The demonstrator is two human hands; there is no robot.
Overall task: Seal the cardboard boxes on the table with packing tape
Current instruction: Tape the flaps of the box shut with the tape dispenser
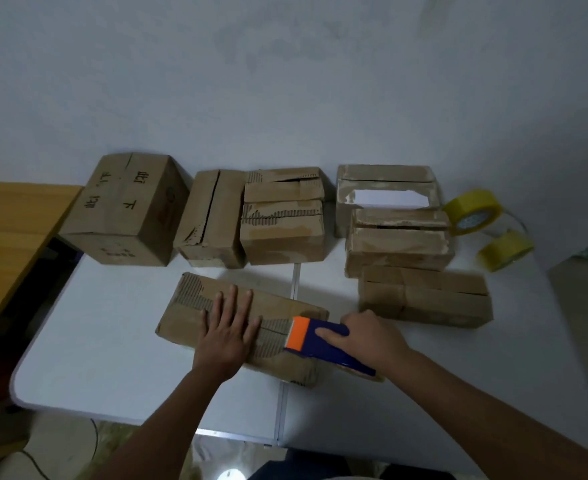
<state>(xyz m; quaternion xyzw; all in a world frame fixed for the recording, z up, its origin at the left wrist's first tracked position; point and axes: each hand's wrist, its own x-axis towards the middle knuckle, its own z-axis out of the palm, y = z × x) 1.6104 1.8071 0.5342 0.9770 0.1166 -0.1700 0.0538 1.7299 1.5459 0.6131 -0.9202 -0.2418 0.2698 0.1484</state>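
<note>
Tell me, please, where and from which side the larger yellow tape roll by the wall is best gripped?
Grip the larger yellow tape roll across its rim, coming from above: it stands tilted on edge, so its curved band and open core are exposed.

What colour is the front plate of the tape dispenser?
Orange front plate, on the dark blue tape dispenser; head view.

Eight cardboard boxes (240, 323) are counted on the white surface (112, 341). Two rolls of yellow tape (474, 211) are seen at its far right. One tape dispenser (323, 344) and two hands (228, 332) are seen.
</note>
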